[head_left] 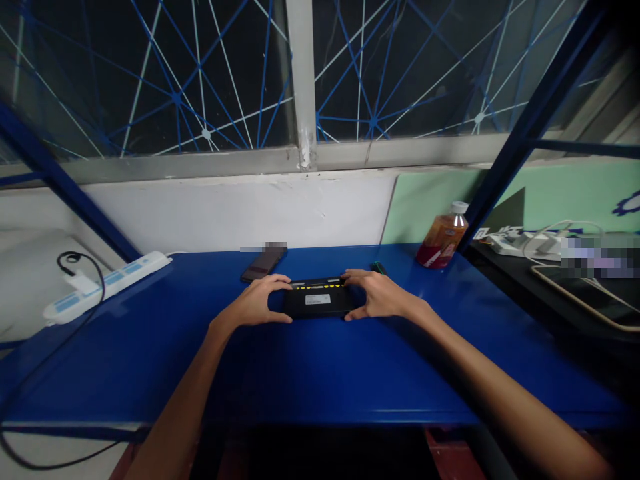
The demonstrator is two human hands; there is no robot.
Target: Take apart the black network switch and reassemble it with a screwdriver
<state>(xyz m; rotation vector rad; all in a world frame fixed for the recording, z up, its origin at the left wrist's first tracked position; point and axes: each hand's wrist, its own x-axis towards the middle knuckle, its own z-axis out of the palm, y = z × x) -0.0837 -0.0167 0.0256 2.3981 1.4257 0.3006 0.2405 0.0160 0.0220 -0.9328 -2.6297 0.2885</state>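
holds flat blk case [318,311] by both short ends, l hand [255,301] at l end, r hand [379,294] at r end. lies btwn the two, approx equally near each; long axis runs l to r, abt parallel w/ front edge of blue table [320,380]. has thumbs at near side, fingers at far side, spread to case depth only. can't tell if raised or resting. sits near dark phone [262,265], well apart from bottle [443,241].

Bare forearms [183,387] tapering to narrow wrists [420,311], bare left hand [254,301], bare right hand [379,294], slim fingers [357,275]
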